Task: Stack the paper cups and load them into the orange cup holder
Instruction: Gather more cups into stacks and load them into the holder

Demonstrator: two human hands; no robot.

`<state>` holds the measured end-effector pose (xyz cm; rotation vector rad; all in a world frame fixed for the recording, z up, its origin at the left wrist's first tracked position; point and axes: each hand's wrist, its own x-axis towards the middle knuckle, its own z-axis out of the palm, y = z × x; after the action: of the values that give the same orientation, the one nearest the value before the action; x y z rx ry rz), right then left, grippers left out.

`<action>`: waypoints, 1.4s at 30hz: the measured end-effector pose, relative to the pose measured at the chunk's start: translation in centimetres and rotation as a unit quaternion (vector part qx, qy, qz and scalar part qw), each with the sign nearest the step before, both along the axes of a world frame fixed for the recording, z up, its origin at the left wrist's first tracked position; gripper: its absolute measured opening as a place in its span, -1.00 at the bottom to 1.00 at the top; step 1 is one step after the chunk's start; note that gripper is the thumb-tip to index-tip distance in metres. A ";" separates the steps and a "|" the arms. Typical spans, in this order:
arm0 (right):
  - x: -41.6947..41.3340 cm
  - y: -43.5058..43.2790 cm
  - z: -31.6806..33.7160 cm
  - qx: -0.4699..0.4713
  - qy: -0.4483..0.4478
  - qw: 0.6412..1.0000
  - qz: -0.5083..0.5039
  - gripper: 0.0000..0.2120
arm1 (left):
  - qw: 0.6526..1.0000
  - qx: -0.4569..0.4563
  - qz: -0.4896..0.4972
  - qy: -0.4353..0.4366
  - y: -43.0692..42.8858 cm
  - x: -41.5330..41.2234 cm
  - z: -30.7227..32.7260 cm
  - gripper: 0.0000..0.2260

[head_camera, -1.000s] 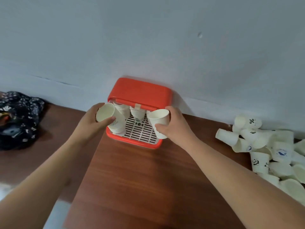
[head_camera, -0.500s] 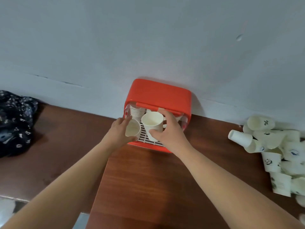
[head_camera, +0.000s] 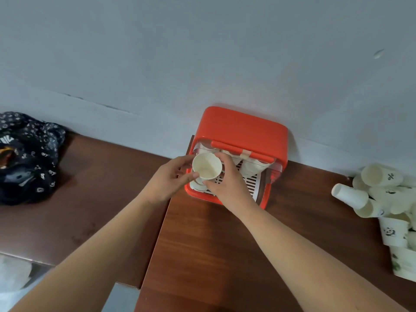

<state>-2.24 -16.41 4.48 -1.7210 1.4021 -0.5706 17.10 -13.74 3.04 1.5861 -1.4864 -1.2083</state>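
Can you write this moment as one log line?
step: loading | left hand: grips paper cup | right hand: grips same cup | place: over orange cup holder, front left | loose cups: piled right

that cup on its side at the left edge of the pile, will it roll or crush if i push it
Likely rolls: the cup on its side rests on its round wall, and its taper would probably curve its path. It looks like thin paper, so probably light and easily dented. The pile touching it may shift too.
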 end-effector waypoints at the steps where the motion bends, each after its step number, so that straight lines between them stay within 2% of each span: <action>1: 0.0 0.1 -0.6 0.002 0.019 1.000 0.001 -0.36 | 1.000 -0.004 0.004 -0.008 0.1 0.0 -0.8 -0.56; 4: -0.2 0.1 -2.2 0.007 0.070 0.997 0.016 -0.36 | 0.999 -0.009 0.005 -0.050 0.4 0.0 -2.7 -0.54; 7: -0.1 0.1 -3.4 0.027 0.066 0.997 0.023 -0.37 | 0.994 -0.011 -0.004 -0.107 0.3 -0.2 -4.2 -0.55; 12: 0.0 -0.1 -4.4 0.038 0.053 0.998 -0.001 -0.35 | 0.995 -0.002 0.000 -0.099 0.3 -1.1 -4.2 -0.56; 17: -0.2 0.2 -3.5 0.049 0.036 0.998 0.005 -0.34 | 0.990 0.016 0.010 -0.140 0.5 -1.5 -2.6 -0.54; 20: -2.2 0.9 -2.6 0.056 0.042 0.998 -0.002 -0.40 | 0.985 -0.011 0.068 -0.155 1.7 -2.2 -1.3 -0.66; 22: -5.3 1.9 -1.9 0.077 0.063 0.995 -0.003 -0.46 | 0.987 -0.027 0.082 -0.137 3.1 -3.6 -0.5 -0.75; 24: -9.7 3.1 -1.9 0.083 0.110 0.991 0.000 -0.51 | 0.992 -0.022 0.042 -0.119 4.5 -5.9 -0.4 -0.76; 28: -21.2 4.4 -2.4 0.089 0.209 0.973 -0.045 -0.48 | 0.989 -0.021 -0.090 -0.118 5.3 -12.9 -2.1 -0.77; 31: -29.8 4.8 -1.9 0.089 0.243 0.961 -0.098 -0.46 | 0.959 -0.009 -0.246 -0.143 4.3 -20.3 -2.9 -0.79; 33: -34.9 4.8 -1.4 0.078 0.258 0.954 -0.133 -0.49 | 0.942 -0.013 -0.299 -0.154 2.6 -25.5 -2.8 -0.79; 38: -45.7 4.2 -0.8 0.055 0.279 0.936 -0.207 -0.48 | 0.948 -0.046 -0.257 -0.182 -3.5 -37.8 -2.1 -0.76; 42: -51.6 2.9 -2.4 0.031 0.276 0.934 -0.224 -0.45 | 0.935 -0.031 -0.261 -0.238 -8.3 -45.7 -3.0 -0.64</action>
<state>-53.85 -13.51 2.13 -1.5765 2.2191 -0.2742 -28.58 -22.07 0.02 1.5595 -2.3464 -1.0651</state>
